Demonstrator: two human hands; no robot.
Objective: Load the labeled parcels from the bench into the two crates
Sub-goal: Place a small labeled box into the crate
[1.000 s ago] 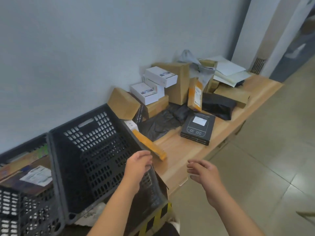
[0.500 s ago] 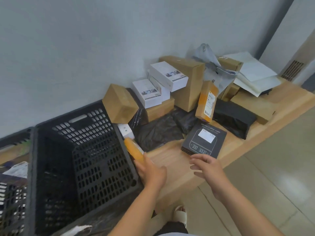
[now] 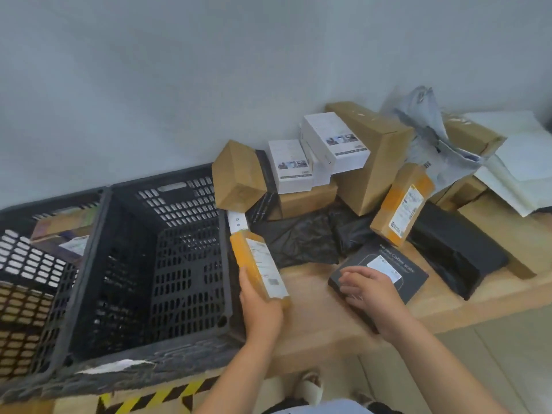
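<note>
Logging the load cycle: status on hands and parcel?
Left hand grips long yellow parcel beside near crate, crate empty. Right hand flat on black scale box. Brown carton leans at crate's far right corner.

Parcel-handling area, such as a mailroom or small dispatch store. A wooden bench (image 3: 310, 297) against a plain grey wall (image 3: 179, 85) bears a loose heap of goods packed for shipping: brown cardboard boxes (image 3: 373, 150), white product boxes (image 3: 334, 141), black plastic mailers (image 3: 298, 243), a grey courier bag (image 3: 424, 127) and white padded envelopes (image 3: 519, 156). An orange-taped carton (image 3: 254, 258) carries a printed shipping label. Two black perforated crates (image 3: 179, 192) stand beside the bench. Yellow-and-black hazard tape (image 3: 155, 397) marks the edge below them. The floor (image 3: 493, 354) is tiled.
</note>
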